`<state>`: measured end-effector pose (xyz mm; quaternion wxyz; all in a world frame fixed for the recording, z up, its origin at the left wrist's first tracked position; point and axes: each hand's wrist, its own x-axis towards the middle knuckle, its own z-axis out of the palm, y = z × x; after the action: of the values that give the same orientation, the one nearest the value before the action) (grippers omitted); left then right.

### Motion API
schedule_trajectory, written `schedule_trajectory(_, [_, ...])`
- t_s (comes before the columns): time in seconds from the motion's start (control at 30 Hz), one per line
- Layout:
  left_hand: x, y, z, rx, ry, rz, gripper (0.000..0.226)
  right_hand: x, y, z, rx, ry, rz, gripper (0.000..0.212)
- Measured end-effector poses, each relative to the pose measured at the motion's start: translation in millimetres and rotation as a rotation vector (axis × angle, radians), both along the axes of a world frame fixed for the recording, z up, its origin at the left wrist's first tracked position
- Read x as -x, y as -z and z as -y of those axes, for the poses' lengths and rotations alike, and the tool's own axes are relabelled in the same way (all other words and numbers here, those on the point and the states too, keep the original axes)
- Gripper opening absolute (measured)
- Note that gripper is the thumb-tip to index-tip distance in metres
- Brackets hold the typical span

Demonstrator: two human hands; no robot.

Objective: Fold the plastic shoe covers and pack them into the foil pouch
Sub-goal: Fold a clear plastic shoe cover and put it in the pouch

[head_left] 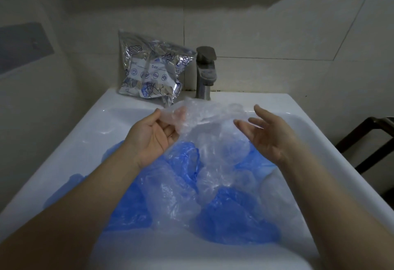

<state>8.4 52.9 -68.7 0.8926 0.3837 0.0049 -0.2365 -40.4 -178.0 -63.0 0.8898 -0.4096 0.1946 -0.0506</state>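
Over a white sink [64, 154], a clear shoe cover [204, 116] is held up by the left hand [155, 135], its edge pinched betw. thumb and curled fingers at the cover's left end. The rest of the cover is draped down and to the right, toward the right hand [270, 135], which is held palm-in w/ fingers straight and spread; whether its fingertips are touching the plastic cannot be told. Below, the basin is filled w/ a loose pile of covers [213, 195], blue and clear mixed, crumpled and overlapping; several blue ones are seen at the front right and under the left forearm. At the back of the sink ledge, a foil pouch [152, 69] is propped upright against the tiled wall [277, 24], just left of a metal tap [205, 71]. The pouch is printed w/ dark line drawings and a "Date" label, and blue plastic is seen through it near the bottom. A dark frame [371, 142] is seen at the right edge.
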Motion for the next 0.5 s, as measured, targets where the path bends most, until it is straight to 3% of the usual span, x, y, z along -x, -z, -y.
schedule_trajectory(0.03, [-0.1,0.0,0.2,0.008,-0.009,0.0,0.038,-0.2,3.8,-2.8,0.185,0.069,0.025,0.045])
schedule_trajectory(0.07, [0.1,0.5,0.8,0.013,-0.012,-0.002,0.038,0.0,8.5,-6.1,0.498,0.148,0.053,0.047])
schedule_trajectory(0.13, [4.0,-1.0,5.7,0.019,0.008,-0.007,0.038,3.8,10.0,-17.5,1.231,0.253,0.31,0.026])
schedule_trajectory(0.17, [6.4,-1.8,8.7,0.028,0.022,-0.011,0.037,5.5,11.0,-22.8,1.432,0.202,0.478,0.015])
schedule_trajectory(0.27, [14.0,-4.2,17.5,0.085,0.024,-0.039,0.037,9.3,16.8,-38.1,1.586,-0.201,0.661,0.021])
schedule_trajectory(0.37, [20.5,-8.4,21.4,0.141,0.032,-0.041,0.037,5.9,30.7,-43.5,1.723,-0.426,0.612,0.046])
schedule_trajectory(0.43, [23.0,-10.8,22.4,0.146,0.021,-0.047,0.036,5.1,31.3,-45.9,1.737,-0.293,0.552,0.034])
schedule_trajectory(0.5, [22.4,-12.5,22.1,0.146,-0.014,-0.069,0.034,5.4,22.9,-44.3,1.779,0.041,0.565,0.019])
